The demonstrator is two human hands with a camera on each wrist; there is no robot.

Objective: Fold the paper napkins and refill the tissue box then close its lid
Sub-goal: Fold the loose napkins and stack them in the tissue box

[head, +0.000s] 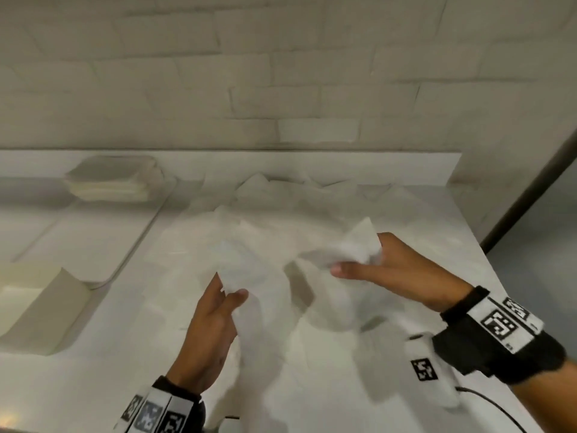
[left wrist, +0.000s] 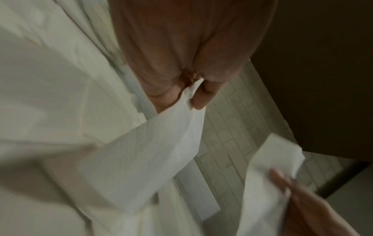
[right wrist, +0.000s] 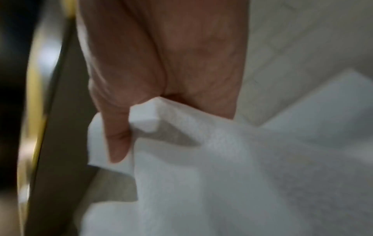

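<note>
A white paper napkin (head: pixel 281 260) is stretched in the air between my two hands above a loose heap of napkins (head: pixel 281 207) on the counter. My left hand (head: pixel 229 293) pinches its near corner between thumb and fingers; the left wrist view shows that pinch on the napkin (left wrist: pixel 153 151). My right hand (head: pixel 359 264) grips the opposite end, the napkin (right wrist: pixel 212 159) bunched in its curled fingers. The open tissue box (head: pixel 40 310) stands at the left edge of the counter. A stack of folded napkins (head: pixel 112 182) lies at the back left.
A flat white tray or lid (head: pixel 93 245) lies between the stack and the box. A tiled wall (head: pixel 281 73) runs behind the counter. The counter's right edge (head: pixel 487 264) drops off beside a dark door frame. A thin cable (head: pixel 487 401) trails near my right wrist.
</note>
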